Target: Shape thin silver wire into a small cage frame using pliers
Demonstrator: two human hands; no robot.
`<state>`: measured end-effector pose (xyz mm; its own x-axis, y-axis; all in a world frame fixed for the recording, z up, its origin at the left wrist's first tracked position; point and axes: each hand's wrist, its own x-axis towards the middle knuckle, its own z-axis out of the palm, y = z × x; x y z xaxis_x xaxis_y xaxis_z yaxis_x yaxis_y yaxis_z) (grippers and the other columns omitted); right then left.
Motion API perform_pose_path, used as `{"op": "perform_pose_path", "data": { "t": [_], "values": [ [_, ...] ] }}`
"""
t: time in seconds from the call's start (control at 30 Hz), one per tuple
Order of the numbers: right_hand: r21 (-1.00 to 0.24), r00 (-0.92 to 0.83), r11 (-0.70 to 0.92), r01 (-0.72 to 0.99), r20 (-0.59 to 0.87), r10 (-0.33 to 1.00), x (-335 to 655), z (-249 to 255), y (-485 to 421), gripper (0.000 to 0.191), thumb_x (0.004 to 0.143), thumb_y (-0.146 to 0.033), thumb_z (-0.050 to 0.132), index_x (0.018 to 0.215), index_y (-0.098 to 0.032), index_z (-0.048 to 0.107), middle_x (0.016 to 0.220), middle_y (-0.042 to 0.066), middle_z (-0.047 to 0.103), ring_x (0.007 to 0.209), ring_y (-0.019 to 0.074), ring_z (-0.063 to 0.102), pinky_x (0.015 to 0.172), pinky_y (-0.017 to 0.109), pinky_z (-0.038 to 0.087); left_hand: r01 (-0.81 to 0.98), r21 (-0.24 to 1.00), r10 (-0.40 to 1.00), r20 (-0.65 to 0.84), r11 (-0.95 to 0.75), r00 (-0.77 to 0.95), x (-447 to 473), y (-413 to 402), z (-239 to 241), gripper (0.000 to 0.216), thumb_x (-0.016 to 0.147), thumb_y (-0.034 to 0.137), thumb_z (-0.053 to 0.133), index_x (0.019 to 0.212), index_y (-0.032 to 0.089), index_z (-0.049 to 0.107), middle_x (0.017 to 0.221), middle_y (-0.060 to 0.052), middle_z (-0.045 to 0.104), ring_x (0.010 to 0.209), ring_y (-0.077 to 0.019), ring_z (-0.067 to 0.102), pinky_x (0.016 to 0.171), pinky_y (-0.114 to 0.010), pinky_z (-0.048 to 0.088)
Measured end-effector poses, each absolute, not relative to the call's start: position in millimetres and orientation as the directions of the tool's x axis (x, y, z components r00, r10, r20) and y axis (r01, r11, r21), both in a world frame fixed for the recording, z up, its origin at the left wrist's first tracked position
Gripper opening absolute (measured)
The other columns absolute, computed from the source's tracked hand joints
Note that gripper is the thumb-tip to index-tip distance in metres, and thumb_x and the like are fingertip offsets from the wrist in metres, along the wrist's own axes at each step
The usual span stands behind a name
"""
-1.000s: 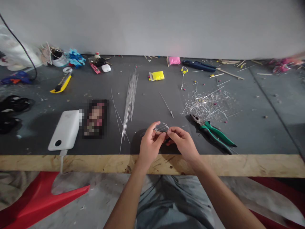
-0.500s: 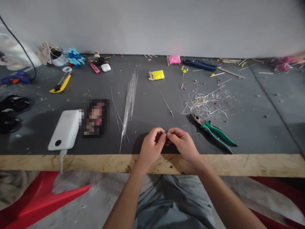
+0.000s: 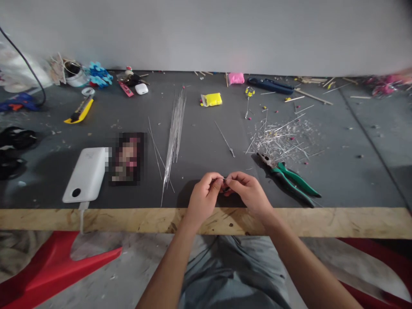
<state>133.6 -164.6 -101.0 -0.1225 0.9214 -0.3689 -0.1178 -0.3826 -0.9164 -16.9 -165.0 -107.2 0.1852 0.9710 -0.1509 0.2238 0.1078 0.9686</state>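
Close together near the table's front edge, my left hand [image 3: 206, 193] and my right hand [image 3: 246, 189] both have their fingers pinched. A short bit of thin wire [image 3: 224, 179] shows between the fingertips, gripped from both sides; its ends and anything beneath are hidden by the fingers. Beyond the hands lies a single wire with a twisted end [image 3: 226, 139]. Left of them is a bundle of long straight wires [image 3: 175, 133]. Pliers with green and black handles [image 3: 288, 178] rest to the right, beside a heap of cut wire pieces [image 3: 280, 137].
A white power bank [image 3: 86, 176] with a cable sits at the left, beside a blurred-out rectangular object [image 3: 128, 159]. Farther back are a yellow utility knife [image 3: 82, 110], a yellow packet [image 3: 212, 99], a pink packet [image 3: 236, 78] and a dark blue tool [image 3: 270, 86].
My fingertips have parted slightly, and more of the wire shows between them. The hands otherwise stay in place; the view has shifted a little.
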Motion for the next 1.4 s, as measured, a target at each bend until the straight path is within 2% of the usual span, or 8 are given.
{"op": "perform_pose_path", "data": {
  "t": [0.27,0.7,0.87,1.03,1.27,1.4],
  "values": [
    [-0.91,-0.169,-0.397,-0.116,-0.376,0.911,134,-96,-162,0.012,0.08,-0.026,0.061,0.072,-0.019,0.063,0.07,-0.002,0.064,0.064,0.0109,0.06,0.064,0.024,0.05,0.189,0.971,0.958,-0.184,0.143,0.222,-18,-161,-104,0.022,0.092,0.038,0.049,0.09,0.019,0.058,0.074,0.001,0.061,0.065,-0.0112,0.056,0.061,-0.022,0.043],
    [-0.914,-0.192,-0.404,-0.04,-0.39,0.901,137,-93,-160,0.016,0.083,-0.029,0.059,0.073,-0.018,0.063,0.07,-0.002,0.065,0.057,0.0096,0.055,0.059,0.024,0.044,0.225,0.964,0.955,-0.191,0.14,0.227,-16,-160,-100,0.02,0.093,0.036,0.048,0.088,0.019,0.058,0.074,0.001,0.062,0.065,-0.0103,0.055,0.06,-0.021,0.042],
    [-0.919,-0.176,-0.395,-0.006,-0.388,0.905,136,-95,-160,0.017,0.083,-0.031,0.057,0.071,-0.019,0.06,0.065,-0.004,0.06,0.054,0.0098,0.054,0.056,0.024,0.041,0.298,0.948,0.96,-0.181,0.112,0.215,-15,-161,-102,0.021,0.094,0.038,0.047,0.092,0.02,0.059,0.077,0.0,0.064,0.069,-0.0119,0.059,0.064,-0.023,0.044],
    [-0.931,-0.128,-0.363,0.033,-0.364,0.923,135,-97,-162,0.017,0.084,-0.03,0.055,0.071,-0.019,0.057,0.059,-0.007,0.05,0.05,0.0083,0.044,0.051,0.022,0.034,0.336,0.939,0.976,-0.132,0.068,0.171,-12,-164,-104,0.021,0.093,0.033,0.049,0.109,0.022,0.058,0.091,-0.003,0.068,0.082,-0.0151,0.063,0.075,-0.026,0.047],
    [-0.945,-0.081,-0.307,0.109,-0.316,0.945,131,-98,-166,0.014,0.085,-0.028,0.053,0.073,-0.02,0.057,0.058,-0.007,0.046,0.052,0.0098,0.041,0.051,0.023,0.032,0.302,0.953,0.985,-0.075,0.026,0.153,-12,-163,-99,0.013,0.089,0.032,0.055,0.089,0.02,0.062,0.089,-0.002,0.064,0.079,-0.0138,0.06,0.069,-0.023,0.046],
    [-0.954,-0.079,-0.267,0.139,-0.279,0.957,127,-101,-171,0.013,0.084,-0.03,0.056,0.08,-0.02,0.062,0.069,-0.003,0.057,0.065,0.0135,0.05,0.061,0.025,0.039,0.358,0.932,0.988,-0.107,0.062,0.108,-13,-162,-90,0.017,0.086,0.034,0.059,0.079,0.019,0.061,0.08,-0.001,0.064,0.075,-0.0139,0.059,0.068,-0.023,0.045]
  ]
}}
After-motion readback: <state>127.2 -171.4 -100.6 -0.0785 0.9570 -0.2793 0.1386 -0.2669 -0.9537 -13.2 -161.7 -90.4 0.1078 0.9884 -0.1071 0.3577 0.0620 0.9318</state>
